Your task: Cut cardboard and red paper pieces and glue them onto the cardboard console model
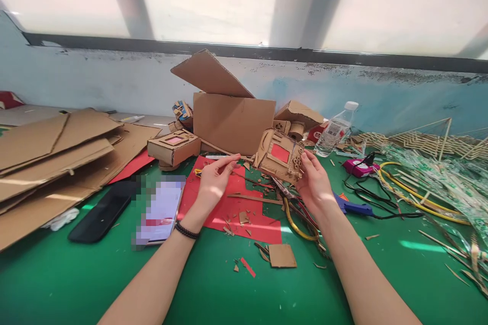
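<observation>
My right hand point(314, 180) grips a decorated cardboard panel point(272, 162) by its right edge, fingers behind and thumb in front. The panel is held tilted above the table. It has a red rectangle in its middle, small cardboard rings at its right side and raised strips along its edges. My left hand point(215, 177), with a dark beaded bracelet at the wrist, is apart from the panel, to its left. Its thumb and fingertips are pinched together; whatever is between them is too small to make out. Below lies red paper point(224, 213) with cardboard scraps on it.
Flat cardboard sheets point(49, 162) are stacked at left, near a black phone point(101, 213) and a lit phone point(162, 208). Cardboard boxes point(232, 122) stand behind. Scissors point(301, 226), a blue glue gun point(354, 206), cords and a water bottle point(335, 129) occupy the right.
</observation>
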Tool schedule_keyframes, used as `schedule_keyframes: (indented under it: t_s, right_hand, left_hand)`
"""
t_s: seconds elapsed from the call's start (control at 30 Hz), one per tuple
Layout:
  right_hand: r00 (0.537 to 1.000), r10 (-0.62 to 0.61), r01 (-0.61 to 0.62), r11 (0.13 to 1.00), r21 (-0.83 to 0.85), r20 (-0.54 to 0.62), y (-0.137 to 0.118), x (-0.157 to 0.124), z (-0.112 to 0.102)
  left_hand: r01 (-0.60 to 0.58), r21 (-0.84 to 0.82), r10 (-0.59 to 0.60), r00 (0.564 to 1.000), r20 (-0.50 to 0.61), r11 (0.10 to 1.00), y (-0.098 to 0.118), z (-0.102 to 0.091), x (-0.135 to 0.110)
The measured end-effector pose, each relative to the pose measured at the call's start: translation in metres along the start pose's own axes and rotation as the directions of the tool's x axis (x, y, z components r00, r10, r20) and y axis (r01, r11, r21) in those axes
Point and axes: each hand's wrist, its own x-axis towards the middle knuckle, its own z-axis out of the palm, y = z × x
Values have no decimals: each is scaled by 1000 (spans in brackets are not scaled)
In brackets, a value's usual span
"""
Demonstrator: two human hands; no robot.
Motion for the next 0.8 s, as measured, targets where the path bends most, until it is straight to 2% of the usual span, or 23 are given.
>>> schedule_keyframes:
  t_s: [0.2,0.37,0.47,0.6,0.8]
  right_hand:
    - [995,-15,18,999,-31,102,4,-2,-1]
    - [994,-11,18,998,-56,113,4,-1,-2]
    - [994,-16,24,997,-67,107,3,-1,-2]
    - [995,-11,16,999,-50,102,3,-1,-1]
    - [994,-11,16,999,-46,111,4,0,-3]
  left_hand:
    - [64,-207,-66,998,-2,976,9,4,-1]
    - [108,-195,-129,987,-99,975,3,2,1]
    - [111,-198,-125,990,-61,974,1,0,2]
    - [31,-148,-39,998,-52,989,5,0,1]
    - [143,-90,-148,988,-48,986,10,-1,-3]
